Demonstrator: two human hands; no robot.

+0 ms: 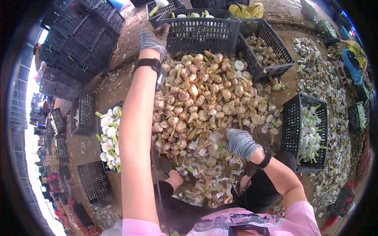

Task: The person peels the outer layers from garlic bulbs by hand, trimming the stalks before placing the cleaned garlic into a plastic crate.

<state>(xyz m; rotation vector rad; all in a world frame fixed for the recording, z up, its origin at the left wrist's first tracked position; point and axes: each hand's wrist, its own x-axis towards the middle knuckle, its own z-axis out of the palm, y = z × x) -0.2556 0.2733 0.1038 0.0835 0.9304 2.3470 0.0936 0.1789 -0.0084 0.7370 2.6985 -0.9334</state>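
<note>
My left hand [154, 38], in a grey knit glove with dark fingers, is stretched far forward beside the left end of a black crate [201, 33]. Its fingers look apart, and no bulb shows in them. Beyond it, a white garlic bulb with a green stem [160, 4] appears over a smaller black crate [173, 5]. My right hand [240, 144], gloved the same way, is low at the near edge of the heap of unpeeled garlic [197, 94]. Its fingers are curled among loose garlic skins [208, 151]; whatever they grip is hidden.
Crates of white garlic stand left [110, 137] and right [303, 133]. A further crate [267, 51] holds brownish garlic, with a yellow sack [246, 10] behind. Stacked black crates [82, 35] rise at upper left. Peelings [334, 145] cover the right floor; another person [354, 59] is there.
</note>
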